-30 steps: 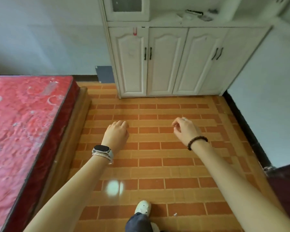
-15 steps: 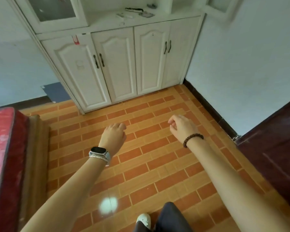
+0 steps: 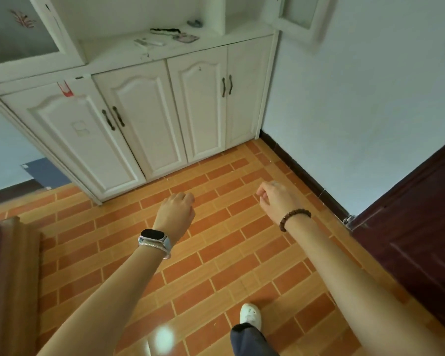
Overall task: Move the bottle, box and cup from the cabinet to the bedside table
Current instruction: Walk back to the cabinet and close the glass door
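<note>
A white cabinet [image 3: 149, 116] with several closed lower doors stands ahead against the wall. Its open shelf [image 3: 118, 51] carries a few small flat items; I see no bottle, box or cup. My left hand [image 3: 175, 214], with a watch on the wrist, hangs over the tiled floor with fingers loosely curled and nothing in it. My right hand [image 3: 276, 199], with a bead bracelet on the wrist, hovers to the right, fingers loosely curled, also holding nothing. Both hands are well short of the cabinet.
Orange brick-pattern floor tiles [image 3: 216, 265] lie between me and the cabinet. A dark red wooden door [image 3: 416, 227] stands at the right. The bed's wooden edge [image 3: 13, 278] runs along the left. A glass-fronted upper door [image 3: 16, 29] is at top left. My white shoe [image 3: 250, 314] steps forward.
The view has turned right and moved closer to the cabinet; the bed has slid out to the left edge and the dark door has come in at the right. Both hands stay empty.
</note>
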`<action>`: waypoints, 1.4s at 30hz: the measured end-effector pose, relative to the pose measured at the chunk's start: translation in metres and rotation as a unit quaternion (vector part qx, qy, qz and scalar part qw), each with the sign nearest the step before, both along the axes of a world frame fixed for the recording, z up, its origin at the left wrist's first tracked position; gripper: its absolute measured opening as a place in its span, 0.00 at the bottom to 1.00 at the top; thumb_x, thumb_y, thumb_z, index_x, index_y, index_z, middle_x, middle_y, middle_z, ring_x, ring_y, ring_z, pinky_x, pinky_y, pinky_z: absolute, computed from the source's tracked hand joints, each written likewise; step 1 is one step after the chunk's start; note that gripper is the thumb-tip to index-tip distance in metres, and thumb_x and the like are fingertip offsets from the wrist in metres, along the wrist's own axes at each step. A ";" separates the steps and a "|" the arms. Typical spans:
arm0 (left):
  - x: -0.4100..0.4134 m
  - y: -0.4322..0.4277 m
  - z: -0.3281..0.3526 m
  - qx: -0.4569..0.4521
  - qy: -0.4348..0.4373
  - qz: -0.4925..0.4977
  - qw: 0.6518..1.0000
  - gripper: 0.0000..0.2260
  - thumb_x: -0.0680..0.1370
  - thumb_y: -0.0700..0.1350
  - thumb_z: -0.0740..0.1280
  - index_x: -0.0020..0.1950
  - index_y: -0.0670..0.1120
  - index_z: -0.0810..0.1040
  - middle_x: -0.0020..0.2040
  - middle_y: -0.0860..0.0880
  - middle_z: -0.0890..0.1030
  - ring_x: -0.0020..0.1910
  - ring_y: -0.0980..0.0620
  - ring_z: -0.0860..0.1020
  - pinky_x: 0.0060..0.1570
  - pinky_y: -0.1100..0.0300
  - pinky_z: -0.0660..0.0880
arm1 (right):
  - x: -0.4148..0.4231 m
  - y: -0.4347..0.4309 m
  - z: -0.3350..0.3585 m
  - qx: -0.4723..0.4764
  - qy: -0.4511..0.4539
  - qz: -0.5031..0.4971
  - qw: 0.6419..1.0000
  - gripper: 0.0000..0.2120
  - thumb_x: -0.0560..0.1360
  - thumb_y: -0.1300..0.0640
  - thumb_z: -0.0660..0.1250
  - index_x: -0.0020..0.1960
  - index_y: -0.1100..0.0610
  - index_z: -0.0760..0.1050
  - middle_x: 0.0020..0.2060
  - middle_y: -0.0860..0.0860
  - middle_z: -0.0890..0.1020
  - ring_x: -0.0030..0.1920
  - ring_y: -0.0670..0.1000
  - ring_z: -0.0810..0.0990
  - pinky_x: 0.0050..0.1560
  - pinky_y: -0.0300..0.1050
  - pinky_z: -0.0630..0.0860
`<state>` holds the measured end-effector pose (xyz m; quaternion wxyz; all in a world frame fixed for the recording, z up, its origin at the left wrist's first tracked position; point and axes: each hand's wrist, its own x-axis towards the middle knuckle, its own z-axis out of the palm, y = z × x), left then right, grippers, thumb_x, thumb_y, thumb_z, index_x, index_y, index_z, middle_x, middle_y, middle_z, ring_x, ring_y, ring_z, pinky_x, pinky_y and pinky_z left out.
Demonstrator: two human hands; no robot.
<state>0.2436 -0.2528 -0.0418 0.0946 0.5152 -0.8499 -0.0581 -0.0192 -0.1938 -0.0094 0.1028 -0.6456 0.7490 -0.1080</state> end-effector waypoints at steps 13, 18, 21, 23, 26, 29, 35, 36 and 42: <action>-0.124 -0.102 0.012 -0.012 0.022 -0.017 1.000 0.10 0.78 0.42 0.60 0.57 0.45 0.75 0.53 0.46 0.79 0.52 0.45 0.76 0.50 0.52 0.72 | -0.113 -0.099 0.016 -0.001 0.038 0.002 0.999 0.07 0.79 0.55 0.62 0.56 0.51 0.76 0.51 0.48 0.80 0.49 0.49 0.80 0.41 0.40 0.75; -0.145 -0.143 0.011 -0.017 0.021 -0.012 1.000 0.10 0.78 0.42 0.59 0.58 0.44 0.75 0.53 0.46 0.79 0.52 0.45 0.75 0.51 0.53 0.72 | -0.140 -0.133 0.011 0.002 0.030 -0.005 1.000 0.07 0.79 0.55 0.63 0.56 0.51 0.75 0.51 0.48 0.79 0.48 0.48 0.79 0.40 0.40 0.75; -0.155 -0.173 0.009 -0.009 0.019 -0.007 1.000 0.10 0.79 0.42 0.58 0.57 0.44 0.76 0.53 0.46 0.80 0.52 0.45 0.76 0.51 0.52 0.73 | -0.151 -0.159 0.011 0.008 0.030 -0.007 1.000 0.07 0.79 0.55 0.62 0.56 0.51 0.75 0.52 0.48 0.79 0.49 0.48 0.79 0.43 0.43 0.79; -0.164 -0.196 0.008 -0.006 0.024 -0.008 1.000 0.10 0.79 0.42 0.58 0.57 0.44 0.75 0.53 0.45 0.80 0.52 0.45 0.76 0.51 0.51 0.73 | -0.159 -0.179 0.013 0.002 0.036 -0.008 0.999 0.07 0.79 0.56 0.62 0.56 0.52 0.76 0.51 0.49 0.79 0.50 0.49 0.79 0.44 0.44 0.79; -0.180 -0.234 0.007 -0.011 0.031 -0.017 0.999 0.10 0.79 0.42 0.58 0.58 0.44 0.75 0.53 0.46 0.79 0.52 0.46 0.75 0.52 0.52 0.73 | -0.172 -0.213 0.018 -0.008 0.038 -0.017 0.999 0.08 0.79 0.57 0.61 0.55 0.53 0.76 0.51 0.49 0.79 0.50 0.50 0.79 0.45 0.46 0.78; -0.195 -0.275 0.011 -0.018 0.046 -0.026 0.998 0.11 0.79 0.42 0.57 0.58 0.44 0.75 0.52 0.46 0.79 0.50 0.47 0.75 0.52 0.53 0.73 | -0.181 -0.251 0.024 -0.009 0.039 -0.024 0.999 0.08 0.79 0.57 0.60 0.55 0.53 0.77 0.50 0.50 0.80 0.50 0.51 0.79 0.48 0.49 0.79; -0.222 -0.349 0.020 -0.030 0.047 -0.049 0.997 0.10 0.79 0.42 0.58 0.57 0.44 0.75 0.51 0.46 0.80 0.49 0.47 0.76 0.50 0.53 0.72 | -0.202 -0.317 0.027 -0.017 0.025 -0.049 0.998 0.08 0.79 0.57 0.60 0.55 0.52 0.77 0.49 0.48 0.79 0.49 0.50 0.78 0.47 0.45 0.78; -0.226 -0.360 0.021 -0.032 0.049 -0.050 0.997 0.10 0.79 0.42 0.58 0.57 0.44 0.75 0.50 0.46 0.80 0.48 0.47 0.76 0.50 0.53 0.73 | -0.206 -0.325 0.026 -0.016 0.023 -0.052 0.998 0.08 0.79 0.57 0.60 0.55 0.52 0.77 0.49 0.48 0.79 0.49 0.50 0.78 0.47 0.46 0.78; -0.246 -0.410 0.020 -0.035 0.039 -0.057 0.997 0.10 0.79 0.42 0.58 0.56 0.44 0.76 0.49 0.46 0.80 0.48 0.47 0.76 0.50 0.52 0.73 | -0.233 -0.373 0.018 -0.005 0.012 -0.056 0.998 0.09 0.79 0.57 0.60 0.56 0.52 0.76 0.50 0.49 0.79 0.49 0.50 0.78 0.48 0.48 0.78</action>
